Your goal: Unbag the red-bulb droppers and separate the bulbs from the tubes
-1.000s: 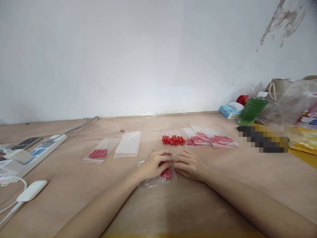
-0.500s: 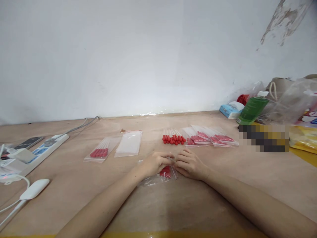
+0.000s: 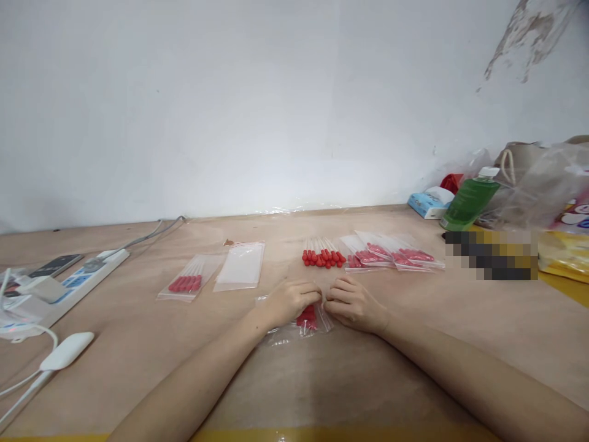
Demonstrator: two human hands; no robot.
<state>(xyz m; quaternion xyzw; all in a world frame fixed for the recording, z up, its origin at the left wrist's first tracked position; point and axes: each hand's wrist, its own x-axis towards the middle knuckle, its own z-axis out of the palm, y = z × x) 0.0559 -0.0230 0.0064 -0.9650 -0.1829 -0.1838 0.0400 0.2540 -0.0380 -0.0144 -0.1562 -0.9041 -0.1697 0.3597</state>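
Far left of the grip lie a phone point(image 3: 56, 266), a power strip point(image 3: 73, 282) and, closer to the near edge, a white plug-like device point(image 3: 69, 352). Next, left of and beyond the hands, comes a bagged bunch point(image 3: 184, 283) of red-tipped sticks, then some flat bags point(image 3: 240, 267). The left hand point(image 3: 294, 301) curls over a clear bag point(image 3: 281, 335) with red tips showing; its fingertips are hidden, so I cannot tell whether it pinches the plastic. Just beyond both hands sit loose sticks point(image 3: 323, 259). The right hand point(image 3: 352, 305) bends its fingers at the clear bag's right edge, their hold likewise unclear. Beyond it, rightward, overlap filled bags point(image 3: 378, 250); farther off stand a tissue pack point(image 3: 426, 204) and a green bottle point(image 3: 469, 199).
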